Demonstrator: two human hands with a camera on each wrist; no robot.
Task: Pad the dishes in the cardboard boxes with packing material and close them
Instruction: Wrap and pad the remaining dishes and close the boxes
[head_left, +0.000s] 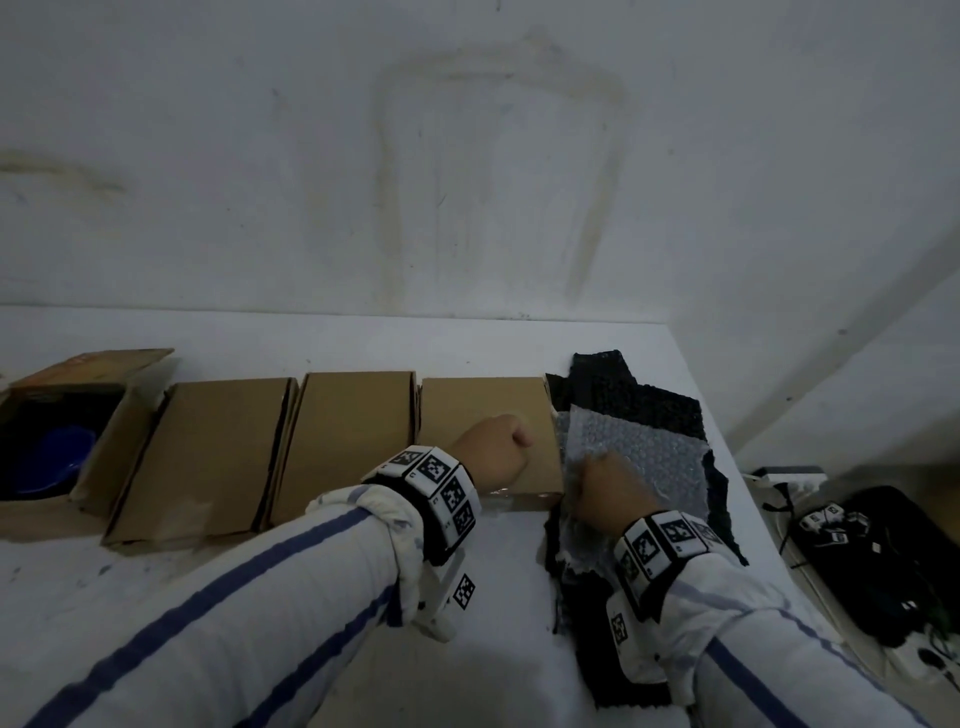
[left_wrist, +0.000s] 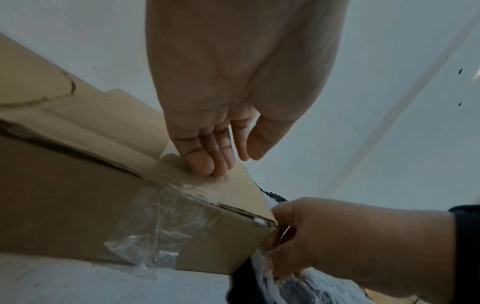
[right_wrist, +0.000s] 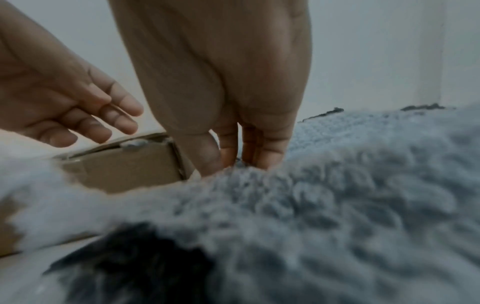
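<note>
Several cardboard boxes stand in a row on the white table. The rightmost closed box has clear tape on its front. My left hand is over its lid with relaxed fingers, the fingertips touching the top flap. Right of that box, my right hand pinches a clear bubble wrap sheet lying on black bubble wrap sheets. At the far left an open box holds a blue dish.
Two more closed boxes sit between the open one and the taped one. The table's right edge runs just past the bubble wrap. Below it lie a black bag and cables. A white wall stands close behind.
</note>
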